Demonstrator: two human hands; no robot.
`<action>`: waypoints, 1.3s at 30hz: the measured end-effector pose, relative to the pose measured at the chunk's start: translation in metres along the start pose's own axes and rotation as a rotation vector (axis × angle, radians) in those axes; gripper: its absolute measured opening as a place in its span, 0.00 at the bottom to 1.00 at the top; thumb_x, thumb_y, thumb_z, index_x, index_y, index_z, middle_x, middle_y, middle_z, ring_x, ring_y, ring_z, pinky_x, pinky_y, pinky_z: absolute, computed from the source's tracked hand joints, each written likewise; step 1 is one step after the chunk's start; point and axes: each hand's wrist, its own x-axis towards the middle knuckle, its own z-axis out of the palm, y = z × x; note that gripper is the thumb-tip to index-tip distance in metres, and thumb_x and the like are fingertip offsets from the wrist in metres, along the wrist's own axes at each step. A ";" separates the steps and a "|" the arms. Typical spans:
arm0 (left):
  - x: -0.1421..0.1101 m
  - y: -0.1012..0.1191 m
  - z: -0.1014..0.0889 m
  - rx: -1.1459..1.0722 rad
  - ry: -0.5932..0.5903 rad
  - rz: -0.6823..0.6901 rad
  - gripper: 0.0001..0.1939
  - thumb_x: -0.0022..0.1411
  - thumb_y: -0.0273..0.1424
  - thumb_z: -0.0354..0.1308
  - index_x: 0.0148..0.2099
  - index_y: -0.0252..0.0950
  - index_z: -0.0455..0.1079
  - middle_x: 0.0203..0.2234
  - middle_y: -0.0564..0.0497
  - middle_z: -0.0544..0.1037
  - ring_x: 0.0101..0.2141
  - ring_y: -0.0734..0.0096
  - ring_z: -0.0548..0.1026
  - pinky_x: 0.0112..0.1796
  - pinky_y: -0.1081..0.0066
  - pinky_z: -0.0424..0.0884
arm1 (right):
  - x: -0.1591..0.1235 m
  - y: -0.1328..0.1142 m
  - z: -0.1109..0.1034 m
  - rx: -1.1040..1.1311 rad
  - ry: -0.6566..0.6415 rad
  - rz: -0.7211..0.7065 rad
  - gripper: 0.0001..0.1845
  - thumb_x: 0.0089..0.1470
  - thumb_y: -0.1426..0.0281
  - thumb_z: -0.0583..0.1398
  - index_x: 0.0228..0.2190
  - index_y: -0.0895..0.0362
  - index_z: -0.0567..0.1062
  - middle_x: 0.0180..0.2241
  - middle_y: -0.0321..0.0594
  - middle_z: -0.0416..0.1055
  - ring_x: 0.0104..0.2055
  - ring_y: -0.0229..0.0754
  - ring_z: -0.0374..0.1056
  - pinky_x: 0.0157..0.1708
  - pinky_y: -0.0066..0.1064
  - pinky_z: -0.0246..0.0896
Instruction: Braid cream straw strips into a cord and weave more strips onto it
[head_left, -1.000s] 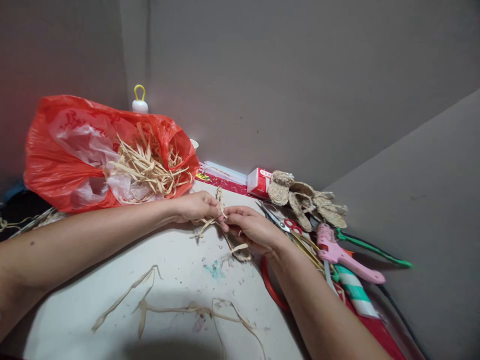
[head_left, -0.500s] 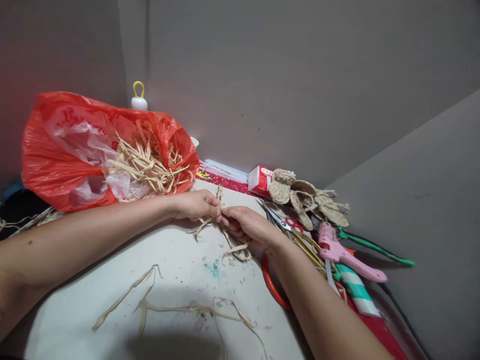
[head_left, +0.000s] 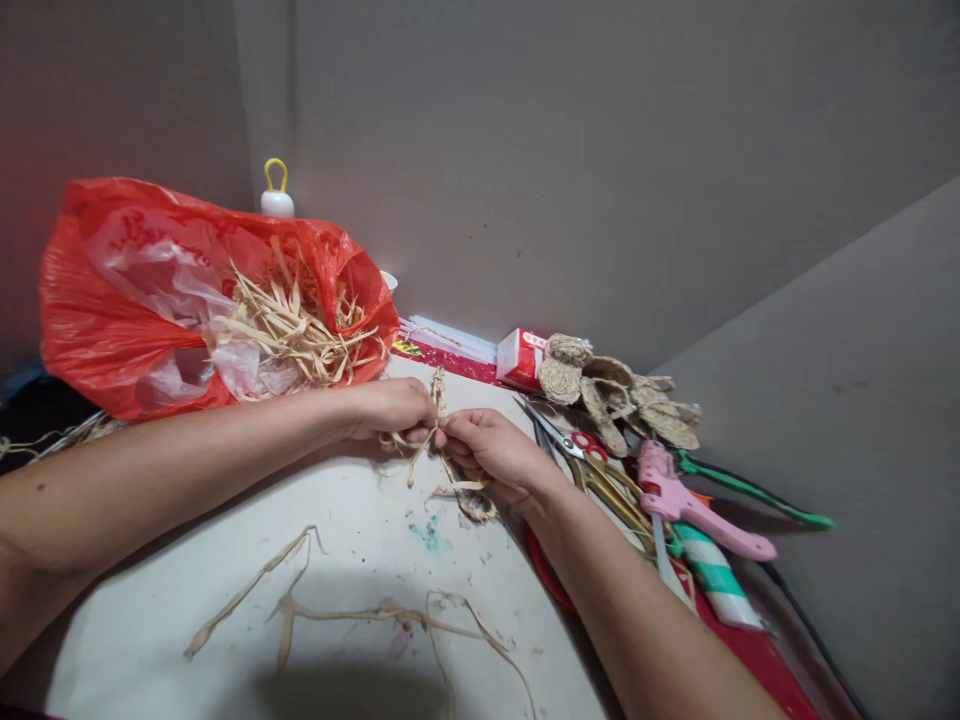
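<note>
Together, the left hand and right hand pinch a straw braid between their fingertips, over the white counter. It sits between a red plastic bag of loose straw and the scissors, near a pink glue gun.

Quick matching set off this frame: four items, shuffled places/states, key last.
1. Red plastic bag
2. Small red-and-white box
3. Rounded white object with yellow loop
4. Right hand

A. Behind the bag, partly hidden
B. Pinching a pale fibre strand
C. Immediately left of woven tan pieces
D. Open, showing loose strips

Pairs: 1-D, 2-C, 3-A, 4-B
</note>
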 end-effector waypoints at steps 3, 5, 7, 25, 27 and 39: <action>0.000 -0.005 0.013 0.071 0.091 0.004 0.13 0.52 0.23 0.46 0.17 0.34 0.61 0.08 0.54 0.61 0.09 0.77 0.57 0.13 0.76 0.53 | 0.000 0.003 0.003 0.055 0.012 -0.014 0.12 0.42 0.69 0.56 0.14 0.56 0.59 0.09 0.23 0.47 0.12 0.27 0.37 0.12 0.23 0.28; -0.001 -0.010 0.022 0.175 0.129 0.039 0.14 0.52 0.23 0.44 0.17 0.35 0.59 0.08 0.52 0.63 0.09 0.74 0.61 0.14 0.75 0.57 | 0.000 0.003 0.005 0.095 0.007 -0.022 0.14 0.42 0.70 0.56 0.12 0.55 0.56 0.09 0.24 0.47 0.12 0.27 0.39 0.13 0.23 0.29; -0.001 -0.015 0.029 0.244 0.175 0.066 0.11 0.52 0.22 0.44 0.20 0.36 0.59 0.09 0.52 0.65 0.10 0.72 0.64 0.15 0.75 0.59 | -0.001 0.003 0.007 0.131 -0.002 -0.021 0.15 0.42 0.69 0.56 0.12 0.55 0.56 0.09 0.24 0.47 0.12 0.26 0.40 0.13 0.24 0.31; -0.013 0.014 0.009 0.353 0.002 -0.052 0.06 0.54 0.28 0.50 0.29 0.32 0.67 0.14 0.53 0.69 0.15 0.75 0.67 0.21 0.75 0.63 | -0.001 -0.002 0.003 0.235 -0.038 -0.034 0.14 0.36 0.70 0.63 0.14 0.57 0.60 0.09 0.23 0.49 0.12 0.25 0.41 0.12 0.20 0.34; -0.011 0.020 -0.004 0.385 0.092 -0.021 0.08 0.55 0.29 0.51 0.26 0.32 0.66 0.15 0.53 0.70 0.16 0.77 0.66 0.21 0.76 0.63 | -0.001 -0.003 -0.001 0.249 -0.071 -0.030 0.13 0.36 0.70 0.64 0.16 0.58 0.62 0.10 0.22 0.46 0.12 0.25 0.39 0.12 0.20 0.32; 0.007 -0.013 0.014 0.340 0.310 0.197 0.10 0.55 0.25 0.47 0.22 0.34 0.62 0.17 0.56 0.67 0.20 0.79 0.62 0.24 0.78 0.57 | -0.001 -0.004 -0.008 0.226 -0.163 0.019 0.13 0.38 0.67 0.67 0.21 0.62 0.69 0.11 0.21 0.46 0.13 0.24 0.37 0.12 0.19 0.30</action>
